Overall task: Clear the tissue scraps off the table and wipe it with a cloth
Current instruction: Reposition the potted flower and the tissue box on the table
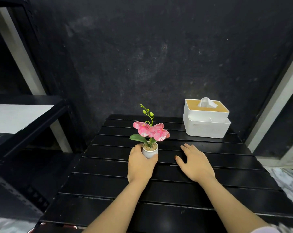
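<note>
The left hand (140, 163) had its grip clamped on a small white pot (150, 151), fingers curled round the far left side and the thumb pressed against the near right side; the pot stood upright on the desk (176, 195), holding a pink orchid (150, 131) with two open blooms, broad green leaves and a thin stem of green buds rising above them. Just to the right, apart from the pot, the right hand (195, 163) lay palm down with its fingers spread and straight, its grip open and holding nothing, the fingertips (184, 147) resting on or just above the dark slats; which of the two could not be told. The desk was black, made of long slats running side to side; both bare forearms reached onto it from the near edge. At the far right corner sat a white tissue box (207, 121) with a tan top, a white tissue (206, 102) standing up from its slot; it was well apart from both hands. A dark wall (159, 56) rose behind the desk; a black shelf unit (33, 115) stood to the left. No tissue scraps and no cloth could be made out anywhere on the slats.
</note>
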`<state>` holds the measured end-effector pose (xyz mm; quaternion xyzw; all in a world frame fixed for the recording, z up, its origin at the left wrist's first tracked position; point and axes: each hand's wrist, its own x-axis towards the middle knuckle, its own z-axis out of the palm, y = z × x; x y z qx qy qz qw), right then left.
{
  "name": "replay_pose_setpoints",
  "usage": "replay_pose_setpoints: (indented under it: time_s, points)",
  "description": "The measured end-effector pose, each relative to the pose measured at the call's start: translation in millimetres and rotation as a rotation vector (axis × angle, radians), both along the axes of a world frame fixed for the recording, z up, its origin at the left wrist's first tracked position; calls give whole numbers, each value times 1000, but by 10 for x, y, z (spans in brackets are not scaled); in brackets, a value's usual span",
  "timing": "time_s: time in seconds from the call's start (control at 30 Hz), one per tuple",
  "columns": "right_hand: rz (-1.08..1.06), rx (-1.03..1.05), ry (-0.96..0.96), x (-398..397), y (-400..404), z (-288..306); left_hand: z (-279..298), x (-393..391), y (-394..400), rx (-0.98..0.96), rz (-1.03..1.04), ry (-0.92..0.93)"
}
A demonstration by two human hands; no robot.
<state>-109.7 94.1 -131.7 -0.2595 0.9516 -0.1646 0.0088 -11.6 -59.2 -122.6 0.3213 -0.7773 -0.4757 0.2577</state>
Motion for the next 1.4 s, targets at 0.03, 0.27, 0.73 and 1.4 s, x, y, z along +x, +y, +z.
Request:
replay_pose_setpoints:
  time_s: [0.03, 0.27, 0.73, 1.4]
  points:
    - [0, 1, 1, 0, 0, -3, 1, 2, 1, 1, 1, 0]
    - [3, -2, 0, -8, -7, -15, -7, 23, 7, -29, -1, 17]
    - [33, -101, -222, 100, 248, 288, 4, 371, 98, -53, -88, -17]
    - [-188, -365, -79, -982, 1056, 727, 375, -1243, 712, -74, -451, 53]
